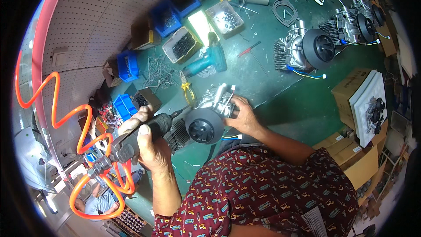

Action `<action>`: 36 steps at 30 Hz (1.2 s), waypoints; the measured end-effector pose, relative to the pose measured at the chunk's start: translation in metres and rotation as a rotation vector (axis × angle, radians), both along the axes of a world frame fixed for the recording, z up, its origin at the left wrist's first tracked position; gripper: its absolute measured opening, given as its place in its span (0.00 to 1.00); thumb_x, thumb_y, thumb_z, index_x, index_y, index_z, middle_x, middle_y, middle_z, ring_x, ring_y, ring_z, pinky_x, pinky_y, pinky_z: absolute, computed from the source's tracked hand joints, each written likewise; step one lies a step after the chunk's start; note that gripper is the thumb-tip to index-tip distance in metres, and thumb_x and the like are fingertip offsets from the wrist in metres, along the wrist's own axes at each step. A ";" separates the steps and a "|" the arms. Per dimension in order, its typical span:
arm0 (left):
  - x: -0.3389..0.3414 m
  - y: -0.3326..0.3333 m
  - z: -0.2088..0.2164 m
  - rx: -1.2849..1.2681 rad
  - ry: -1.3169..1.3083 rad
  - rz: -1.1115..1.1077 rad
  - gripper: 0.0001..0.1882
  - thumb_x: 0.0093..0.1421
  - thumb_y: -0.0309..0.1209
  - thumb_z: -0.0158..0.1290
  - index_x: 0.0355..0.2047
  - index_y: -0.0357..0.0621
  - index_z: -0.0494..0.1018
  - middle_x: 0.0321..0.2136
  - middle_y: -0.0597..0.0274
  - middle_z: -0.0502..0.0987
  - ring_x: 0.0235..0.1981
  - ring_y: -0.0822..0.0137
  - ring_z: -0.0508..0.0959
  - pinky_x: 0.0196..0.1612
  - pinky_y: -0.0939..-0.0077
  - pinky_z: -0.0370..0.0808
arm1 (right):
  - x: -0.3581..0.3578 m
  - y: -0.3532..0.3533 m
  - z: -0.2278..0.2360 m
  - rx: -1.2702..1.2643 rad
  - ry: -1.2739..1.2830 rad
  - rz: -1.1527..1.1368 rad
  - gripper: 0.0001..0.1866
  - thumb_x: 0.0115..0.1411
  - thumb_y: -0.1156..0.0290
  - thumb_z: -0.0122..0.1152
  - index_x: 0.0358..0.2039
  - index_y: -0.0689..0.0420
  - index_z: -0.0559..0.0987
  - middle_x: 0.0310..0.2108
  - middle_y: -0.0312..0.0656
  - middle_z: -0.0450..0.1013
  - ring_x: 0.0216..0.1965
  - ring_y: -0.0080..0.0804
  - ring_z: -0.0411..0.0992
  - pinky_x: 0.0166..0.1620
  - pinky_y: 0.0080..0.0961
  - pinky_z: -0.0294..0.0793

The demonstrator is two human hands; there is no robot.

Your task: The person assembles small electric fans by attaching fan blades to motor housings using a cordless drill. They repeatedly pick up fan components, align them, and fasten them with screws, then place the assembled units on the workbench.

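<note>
Maroon printed shirt [263,188] cloth fills the lower part of my view, nearest the camera, with both forearms reaching out from it over the green table [258,30]. On my left, the left hand [154,150] is wrapped firmly around a dark power tool [158,125], thumb lying along its side. An orange coiled hose [56,101] runs from the back end of that tool up to the far left. Its bit points at the metal assembly [213,98], which lies on the table just in front of the shirt; whether the tip touches, I cannot tell. My right hand [246,117] holds the right side of this assembly, fingers curled partway against the housing. A round black fan [202,128] on the assembly faces me. Just beyond sit yellow-handled pliers [188,91], and farther off a teal power drill [206,63] lies near a tub of dark small parts [181,46]. Loose long screws [160,72] are scattered left of the drill. A second assembly [302,46] stands to the upper right, well apart.
</note>
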State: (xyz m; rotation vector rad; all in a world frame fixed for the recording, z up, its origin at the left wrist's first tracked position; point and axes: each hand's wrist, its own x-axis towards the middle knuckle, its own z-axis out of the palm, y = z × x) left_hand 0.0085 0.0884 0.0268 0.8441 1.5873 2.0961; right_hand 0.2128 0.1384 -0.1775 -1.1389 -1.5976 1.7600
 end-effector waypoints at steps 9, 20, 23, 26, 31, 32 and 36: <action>0.001 -0.005 0.004 -0.001 0.001 0.014 0.13 0.56 0.27 0.57 0.40 0.42 0.68 0.37 0.53 0.75 0.46 0.55 0.76 0.58 0.52 0.72 | 0.002 0.004 0.010 -0.062 -0.061 0.092 0.42 0.41 0.76 0.78 0.58 0.59 0.70 0.62 0.48 0.57 0.64 0.42 0.60 0.59 0.40 0.75; 0.001 -0.010 0.003 -0.042 0.063 -0.060 0.17 0.54 0.26 0.60 0.42 0.41 0.67 0.39 0.50 0.75 0.47 0.53 0.76 0.60 0.47 0.69 | -0.001 -0.003 -0.002 0.017 -0.015 -0.017 0.40 0.35 0.61 0.80 0.51 0.60 0.75 0.55 0.52 0.70 0.59 0.49 0.64 0.63 0.41 0.61; -0.001 0.003 0.014 -0.160 0.226 -0.247 0.17 0.55 0.28 0.61 0.42 0.39 0.67 0.39 0.47 0.76 0.48 0.51 0.76 0.60 0.44 0.68 | -0.001 -0.001 -0.009 0.010 -0.017 -0.007 0.41 0.36 0.59 0.80 0.52 0.61 0.75 0.55 0.53 0.70 0.60 0.49 0.64 0.63 0.41 0.61; -0.002 0.018 0.011 -0.121 0.258 -0.410 0.12 0.57 0.22 0.58 0.38 0.41 0.66 0.34 0.52 0.76 0.44 0.55 0.77 0.59 0.46 0.70 | 0.001 -0.002 -0.020 0.014 -0.033 0.003 0.41 0.37 0.57 0.79 0.51 0.62 0.76 0.56 0.53 0.70 0.60 0.50 0.63 0.63 0.41 0.62; 0.004 0.030 0.007 -0.122 0.199 -0.354 0.11 0.58 0.20 0.56 0.36 0.43 0.65 0.31 0.57 0.75 0.42 0.61 0.76 0.58 0.49 0.71 | -0.003 -0.001 -0.021 -0.053 0.021 0.023 0.40 0.37 0.56 0.80 0.50 0.63 0.76 0.54 0.54 0.70 0.58 0.49 0.65 0.62 0.40 0.63; 0.003 0.030 0.004 -0.117 0.179 -0.349 0.11 0.58 0.20 0.57 0.37 0.43 0.66 0.32 0.57 0.75 0.41 0.62 0.76 0.58 0.49 0.71 | -0.004 -0.001 -0.024 -0.066 0.040 0.012 0.39 0.37 0.57 0.80 0.49 0.64 0.77 0.53 0.54 0.71 0.57 0.49 0.66 0.61 0.39 0.64; 0.000 0.031 0.010 -0.126 0.267 -0.433 0.10 0.59 0.16 0.56 0.36 0.41 0.67 0.32 0.58 0.75 0.40 0.63 0.77 0.57 0.55 0.73 | -0.006 0.002 -0.016 -0.142 0.142 -0.003 0.31 0.41 0.64 0.78 0.45 0.64 0.78 0.45 0.47 0.75 0.47 0.36 0.71 0.51 0.32 0.70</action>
